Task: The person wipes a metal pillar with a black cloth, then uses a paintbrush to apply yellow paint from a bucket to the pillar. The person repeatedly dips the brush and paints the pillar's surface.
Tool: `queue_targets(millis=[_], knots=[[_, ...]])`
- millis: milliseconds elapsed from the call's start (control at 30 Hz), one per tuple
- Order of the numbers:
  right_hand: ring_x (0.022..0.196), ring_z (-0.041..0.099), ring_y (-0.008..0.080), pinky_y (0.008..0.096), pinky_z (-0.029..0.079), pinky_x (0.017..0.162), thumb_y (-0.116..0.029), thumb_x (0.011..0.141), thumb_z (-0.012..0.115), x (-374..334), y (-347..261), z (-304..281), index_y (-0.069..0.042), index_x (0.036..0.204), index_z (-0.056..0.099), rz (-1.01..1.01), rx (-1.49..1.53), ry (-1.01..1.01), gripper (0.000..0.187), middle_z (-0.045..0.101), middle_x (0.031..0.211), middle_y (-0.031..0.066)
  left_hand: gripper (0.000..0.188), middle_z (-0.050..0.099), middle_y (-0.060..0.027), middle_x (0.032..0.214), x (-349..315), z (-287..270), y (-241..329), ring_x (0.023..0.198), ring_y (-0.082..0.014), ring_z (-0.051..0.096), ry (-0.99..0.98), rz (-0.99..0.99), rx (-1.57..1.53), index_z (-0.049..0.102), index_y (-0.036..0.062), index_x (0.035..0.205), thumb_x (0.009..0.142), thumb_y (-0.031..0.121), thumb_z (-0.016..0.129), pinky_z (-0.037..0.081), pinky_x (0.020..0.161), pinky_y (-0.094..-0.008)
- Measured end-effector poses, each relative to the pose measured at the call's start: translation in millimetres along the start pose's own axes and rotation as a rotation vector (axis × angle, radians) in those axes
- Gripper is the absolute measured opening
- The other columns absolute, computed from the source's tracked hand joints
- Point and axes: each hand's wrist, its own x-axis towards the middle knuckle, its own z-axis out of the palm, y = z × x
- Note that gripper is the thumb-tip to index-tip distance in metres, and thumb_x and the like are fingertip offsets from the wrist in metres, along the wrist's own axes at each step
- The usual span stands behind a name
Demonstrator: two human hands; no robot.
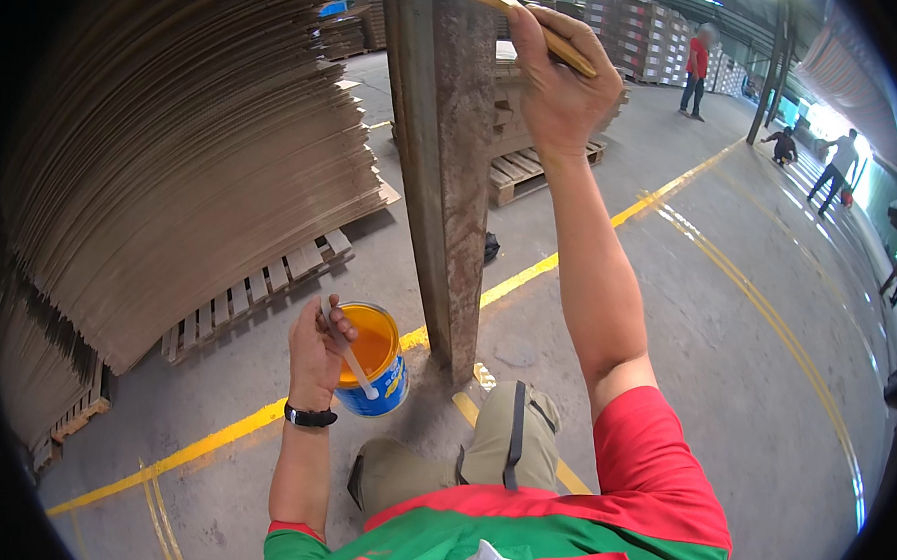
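Note:
My left hand (317, 352) is closed around the pale strap handle (353, 364) of a blue paint bucket (375, 395). Orange-yellow paint (368, 339) shows inside it. Raised high, my right hand (569, 83) grips a paintbrush (564, 51) by its wooden handle. The brush's head points up and left, close to the upper part of a steel column (458, 180); whether its bristles touch the metal I cannot tell. The column's surface is brown and worn, with a greyish left edge. Its foot stands on the floor just right of the bucket.
Tall stacks of flat cardboard (203, 169) rest on wooden pallets (258, 290) at the left. Another loaded pallet (518, 173) stands behind the column. Yellow lines (529, 276) cross the grey floor. A person in red (696, 66) and others (836, 167) are far off at the right.

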Motion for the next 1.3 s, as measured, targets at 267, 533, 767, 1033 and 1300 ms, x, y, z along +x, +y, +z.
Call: queue_targets(millis=[267,533,767,1033,1300], knots=[[0.076,0.067,0.0054,0.0186,0.052,0.067,-0.016,0.087,0.083,0,12,-4,-0.001,0.097,0.076,-0.105,-0.026,-0.045,0.019,0.075,0.084,0.0033,0.033,0.058,-0.0018,0.074,1,-4,2,0.069,-0.0114,0.057,0.008,0.054,0.042,0.064,-0.0014,0.109,0.105,0.029,0.051,0.051,0.068,-0.0286],[0.075,0.07,0.0069,0.0204,0.054,0.066,-0.017,0.087,0.083,-1,15,2,-0.002,0.093,0.077,-0.094,-0.035,-0.048,0.017,0.077,0.083,0.0051,0.032,0.06,-0.0025,0.074,1,-7,-1,0.068,-0.0124,0.058,-0.001,0.013,-0.011,0.064,-0.0021,0.108,0.105,0.027,0.052,0.052,0.067,-0.0292],[0.074,0.063,0.0028,0.017,0.05,0.065,-0.014,0.089,0.082,-3,19,4,-0.002,0.096,0.076,-0.095,-0.048,-0.085,0.015,0.073,0.082,0.0003,0.033,0.06,-0.0021,0.076,3,-8,-6,0.069,-0.0114,0.058,-0.039,-0.038,-0.047,0.063,-0.0018,0.112,0.106,0.029,0.053,0.053,0.068,-0.0283],[0.074,0.069,0.0066,0.0208,0.053,0.065,-0.017,0.088,0.082,-8,15,5,-0.003,0.094,0.077,-0.084,-0.08,-0.09,0.017,0.076,0.082,0.0046,0.032,0.06,-0.0026,0.074,-1,-3,-6,0.068,-0.0116,0.058,-0.005,-0.051,-0.037,0.063,-0.0018,0.111,0.106,0.027,0.052,0.054,0.067,-0.0291],[0.074,0.064,0.0036,0.0181,0.05,0.065,-0.015,0.089,0.081,-18,19,5,-0.002,0.095,0.076,-0.048,-0.055,-0.094,0.015,0.074,0.082,0.0018,0.031,0.059,-0.0023,0.074,-1,-6,-8,0.068,-0.0122,0.058,-0.029,-0.061,-0.058,0.063,-0.0011,0.11,0.106,0.028,0.053,0.054,0.068,-0.0297]])
